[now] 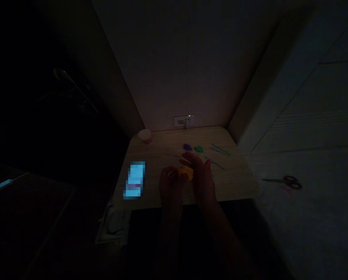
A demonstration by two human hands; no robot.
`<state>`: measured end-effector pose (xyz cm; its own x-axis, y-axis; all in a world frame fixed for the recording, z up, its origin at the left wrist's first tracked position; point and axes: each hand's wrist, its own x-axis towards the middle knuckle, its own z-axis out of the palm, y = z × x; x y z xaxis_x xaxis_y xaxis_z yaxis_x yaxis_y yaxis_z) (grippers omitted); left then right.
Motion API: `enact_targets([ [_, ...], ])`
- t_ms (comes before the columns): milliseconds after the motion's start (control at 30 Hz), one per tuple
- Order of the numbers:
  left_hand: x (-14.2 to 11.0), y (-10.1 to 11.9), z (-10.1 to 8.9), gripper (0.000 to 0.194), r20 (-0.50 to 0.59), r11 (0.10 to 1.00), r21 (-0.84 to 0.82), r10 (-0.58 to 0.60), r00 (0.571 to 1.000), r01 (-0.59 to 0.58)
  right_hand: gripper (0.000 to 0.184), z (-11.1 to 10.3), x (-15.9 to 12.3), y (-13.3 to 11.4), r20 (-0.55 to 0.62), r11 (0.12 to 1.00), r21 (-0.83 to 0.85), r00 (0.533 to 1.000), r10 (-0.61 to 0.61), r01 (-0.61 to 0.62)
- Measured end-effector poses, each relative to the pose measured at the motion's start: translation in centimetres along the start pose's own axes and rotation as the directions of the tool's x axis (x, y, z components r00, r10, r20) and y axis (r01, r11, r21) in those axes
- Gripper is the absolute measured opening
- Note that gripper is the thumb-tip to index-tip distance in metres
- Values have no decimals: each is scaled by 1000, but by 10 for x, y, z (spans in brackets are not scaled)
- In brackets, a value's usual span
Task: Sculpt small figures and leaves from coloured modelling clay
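Observation:
Over the small table, my left hand point(171, 186) pinches a yellow-orange lump point(187, 172) that looks like modelling clay. My right hand point(202, 179) is up close on the lump's right side, its fingers stretched out and thumb apart; whether its palm touches the lump I cannot tell. Beyond the hands lie a purple lump point(187, 147) and a green lump point(199, 149). To their right are several thin teal sticks point(220, 150), one of them partly near my right hand. Dim light hides finer detail.
On the wooden table point(153, 155), a lit, blurred-out phone point(135, 179) lies left and a pinkish cup point(145, 136) stands at the back left corner. A wall socket point(183, 121) holds a plug. Scissors point(286, 181) lie on the pale surface at right.

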<state>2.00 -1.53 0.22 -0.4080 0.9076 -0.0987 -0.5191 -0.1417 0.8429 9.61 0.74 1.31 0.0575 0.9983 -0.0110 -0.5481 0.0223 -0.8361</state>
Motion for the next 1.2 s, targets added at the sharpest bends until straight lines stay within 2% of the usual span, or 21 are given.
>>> enact_targets([
  [133, 4, 7, -4, 50, -73, 999, 25, -31, 997, 33, 47, -4, -7, -5, 11, 983, -159, 995, -96, 97],
  [267, 6, 8, -9, 52, -113, 997, 51, -46, 992, 53, 26, -6, -11, -7, 60, 954, -266, 990, -126, 137],
  [367, 6, 9, -11, 50, -69, 998, 35, -45, 997, 47, 24, -6, -10, -6, 57, 945, -300, 991, -120, 132],
  [500, 6, 10, -12, 50, 58, 1000, 0, -13, 998, 13, 21, -9, -7, -8, 21, 950, -273, 989, -148, 148],
  [567, 6, 9, -12, 51, 86, 1000, 14, -2, 996, 1, 21, -11, -5, -9, 6, 949, -266, 985, -172, 168],
  [800, 10, 6, -15, 52, 94, 995, 98, -25, 995, 16, 22, -15, -5, -10, 7, 935, -290, 977, -212, 205],
  [1033, 12, 10, -20, 52, 61, 993, 118, -15, 998, 7, 25, -16, -6, -15, 142, 909, -350, 972, -186, 226],
  [1200, 9, 9, -18, 47, 56, 992, 118, 34, 998, -41, 35, -15, -10, -17, 166, 907, -362, 973, -162, 213],
])
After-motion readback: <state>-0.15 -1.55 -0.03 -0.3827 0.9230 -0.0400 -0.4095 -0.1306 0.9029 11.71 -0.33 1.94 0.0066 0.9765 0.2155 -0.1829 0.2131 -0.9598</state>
